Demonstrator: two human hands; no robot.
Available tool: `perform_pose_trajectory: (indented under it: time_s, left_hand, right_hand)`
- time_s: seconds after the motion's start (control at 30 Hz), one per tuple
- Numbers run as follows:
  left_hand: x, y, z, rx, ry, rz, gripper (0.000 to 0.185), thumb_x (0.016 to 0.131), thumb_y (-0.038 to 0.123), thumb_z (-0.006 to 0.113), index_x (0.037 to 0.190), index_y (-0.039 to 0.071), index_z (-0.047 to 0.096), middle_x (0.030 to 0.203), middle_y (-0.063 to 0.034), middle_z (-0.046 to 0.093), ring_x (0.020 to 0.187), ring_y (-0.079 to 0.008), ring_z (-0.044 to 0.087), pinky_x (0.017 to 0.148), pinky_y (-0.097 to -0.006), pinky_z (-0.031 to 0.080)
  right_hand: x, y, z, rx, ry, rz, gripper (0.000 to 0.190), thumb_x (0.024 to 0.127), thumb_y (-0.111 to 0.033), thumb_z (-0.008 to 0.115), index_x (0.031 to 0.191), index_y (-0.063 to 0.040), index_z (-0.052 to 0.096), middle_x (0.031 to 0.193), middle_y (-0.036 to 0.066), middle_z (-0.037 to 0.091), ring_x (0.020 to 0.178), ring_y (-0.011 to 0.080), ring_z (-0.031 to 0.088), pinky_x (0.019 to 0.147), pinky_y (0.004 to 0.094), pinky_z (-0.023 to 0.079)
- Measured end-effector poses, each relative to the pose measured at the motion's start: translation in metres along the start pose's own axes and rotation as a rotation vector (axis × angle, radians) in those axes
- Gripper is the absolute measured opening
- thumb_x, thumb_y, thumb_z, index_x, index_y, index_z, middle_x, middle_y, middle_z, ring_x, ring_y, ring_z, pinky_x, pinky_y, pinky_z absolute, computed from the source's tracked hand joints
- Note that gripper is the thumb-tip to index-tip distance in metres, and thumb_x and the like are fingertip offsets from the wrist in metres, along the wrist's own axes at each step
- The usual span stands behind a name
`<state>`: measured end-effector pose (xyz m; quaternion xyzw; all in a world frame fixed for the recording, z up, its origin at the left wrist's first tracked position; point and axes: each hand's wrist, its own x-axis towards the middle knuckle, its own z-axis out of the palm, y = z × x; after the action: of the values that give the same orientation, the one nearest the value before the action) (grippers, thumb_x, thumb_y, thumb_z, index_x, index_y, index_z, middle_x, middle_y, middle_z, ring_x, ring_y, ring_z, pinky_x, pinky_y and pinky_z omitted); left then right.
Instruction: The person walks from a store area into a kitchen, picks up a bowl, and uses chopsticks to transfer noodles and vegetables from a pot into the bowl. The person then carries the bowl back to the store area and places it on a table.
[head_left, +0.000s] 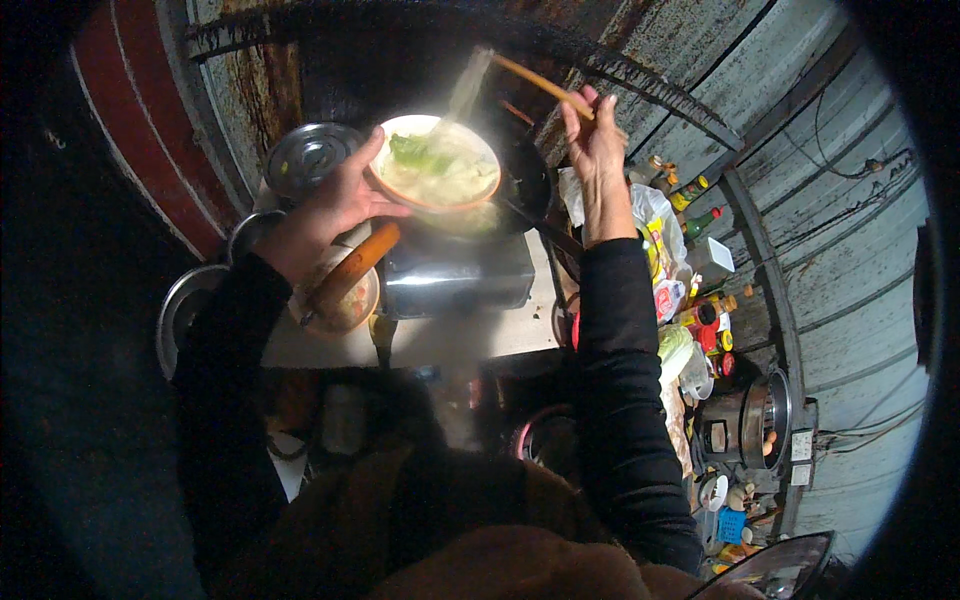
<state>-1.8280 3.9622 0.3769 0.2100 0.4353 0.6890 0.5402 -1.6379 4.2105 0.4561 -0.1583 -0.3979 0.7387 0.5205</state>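
Note:
My left hand (349, 196) grips the rim of a white bowl (437, 196) with an orange edge. Leafy greens and pale food lie in the bowl. Beyond and above it, my right hand (596, 142) holds wooden chopsticks (536, 80), their far ends raised over the bowl. Pale strands, apparently noodles, hang from the chopsticks down to the bowl, blurred by steam. Partly hidden under the bowl is a dark wok (529, 176) on a metal stove (457, 281). Nearer my left forearm, a wooden handle (356, 262) crosses over another bowl (367, 304) with food in it.
A metal lid (311, 154) lies at the left, near round metal vessels (166, 319). Along the right wall stand sauce bottles (701, 223), plastic bags, jars, a cabbage (675, 351) and a large metal pot (754, 427). The pale countertop (517, 334) ends at a front edge before me.

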Motion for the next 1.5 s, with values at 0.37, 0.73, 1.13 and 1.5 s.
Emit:
perform_pose_trajectory:
  time_s: [0.37, 0.73, 1.13, 1.5]
  left_hand:
    - [0.0, -0.001, -0.007, 0.0, 0.007, 0.02, 0.07, 0.088, 0.058, 0.051, 0.133, 0.006, 0.041, 0.13, -0.0212, 0.048, 0.118, -0.0372, 0.05, 0.093, -0.0534, 0.045]
    - [0.021, -0.01, -0.009, -0.163, 0.029, 0.034, 0.079, 0.083, 0.055, 0.063, 0.136, 0.004, 0.036, 0.135, -0.0268, 0.04, 0.123, -0.0433, 0.043, 0.098, -0.0604, 0.039]
    - [0.014, -0.001, -0.001, -0.067, 0.045, 0.061, 0.074, 0.088, 0.061, 0.05, 0.136, 0.006, 0.038, 0.134, -0.0212, 0.045, 0.123, -0.0384, 0.046, 0.098, -0.0541, 0.042]
    - [-0.007, 0.025, 0.007, 0.035, -0.061, 0.078, 0.063, 0.092, 0.058, 0.041, 0.135, 0.011, 0.044, 0.135, -0.012, 0.048, 0.122, -0.0266, 0.049, 0.085, -0.0425, 0.054]
  right_hand:
    - [0.063, -0.109, 0.065, 0.018, -0.375, -0.331, 0.054, 0.09, -0.045, 0.056, 0.115, 0.003, 0.053, 0.091, 0.015, 0.064, 0.071, 0.0202, 0.064, 0.051, 0.0261, 0.05]
    - [0.022, -0.155, 0.139, -0.245, -0.409, -0.482, 0.051, 0.093, -0.045, 0.053, 0.118, -0.001, 0.055, 0.11, 0.013, 0.06, 0.087, 0.02, 0.063, 0.069, 0.0261, 0.053]
    - [-0.029, -0.082, 0.011, -1.152, -0.445, -0.37, 0.04, 0.092, -0.032, 0.059, 0.11, 0.003, 0.065, 0.091, 0.01, 0.067, 0.075, 0.0168, 0.065, 0.066, 0.0285, 0.052]
    - [-0.024, 0.03, -0.03, -0.478, -0.143, -0.077, 0.044, 0.094, -0.033, 0.056, 0.114, 0.007, 0.056, 0.096, 0.016, 0.063, 0.079, 0.0206, 0.064, 0.071, 0.031, 0.057]
